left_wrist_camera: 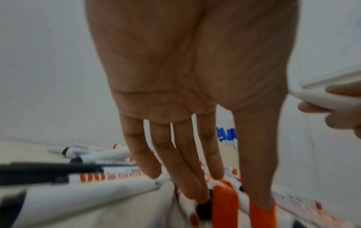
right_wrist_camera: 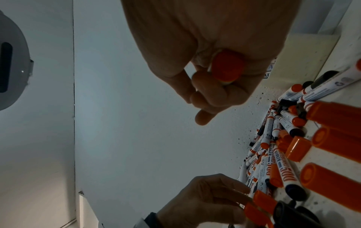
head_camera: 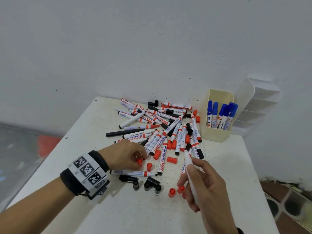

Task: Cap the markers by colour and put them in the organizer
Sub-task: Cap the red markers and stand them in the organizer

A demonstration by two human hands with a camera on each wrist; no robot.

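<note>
Currently the right hand (head_camera: pixel 205 181) clenches one uncapped marker (head_camera: pixel 190 169), its tip pointing at the pile (head_camera: pixel 158 129). The left hand (head_camera: pixel 125 155) reaches down with fingers extended, fingertips on a red cap (head_camera: pixel 139 162) on the tabletop (head_camera: pixel 118 213); whether it is pinched cannot be told. Three more loose red caps (head_camera: pixel 171 192) lie near the hands. The organizer (head_camera: pixel 217 135) holds six blue-capped markers (head_camera: pixel 219 115), at the far right.
</note>
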